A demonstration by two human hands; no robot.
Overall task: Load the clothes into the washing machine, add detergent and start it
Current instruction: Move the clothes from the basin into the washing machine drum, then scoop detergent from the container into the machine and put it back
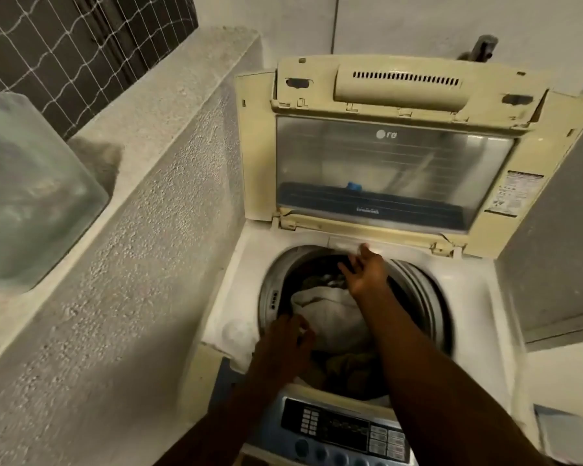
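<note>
I'm looking down at a top-loading washing machine (478, 297) wedged into a narrow corner. On the left runs a rough, pebbled plaster wall (122, 264) with a ledge on top, and a large translucent water jug (31, 190) lies on that ledge. Beyond it, at far left, a white net (64, 45) covers a dark opening. A smooth pale wall stands behind the machine.

The yellowed lid (401, 136) stands raised at the far side, its clear window bearing an LG logo seen mirrored; a warning sticker on its right edge is too small for me to read. The blue control panel (344, 428) sits at the near edge, its button labels blurred.

The clothes (330, 314) lie inside the drum: a pale cloth on top, darker brown pieces around it near and far.

My left hand (283, 344) is at the drum's near-left rim, fingers curled against the pale cloth; I cannot tell whether it grips it. My right hand (364, 274) is spread open, empty, above the far part of the drum.
</note>
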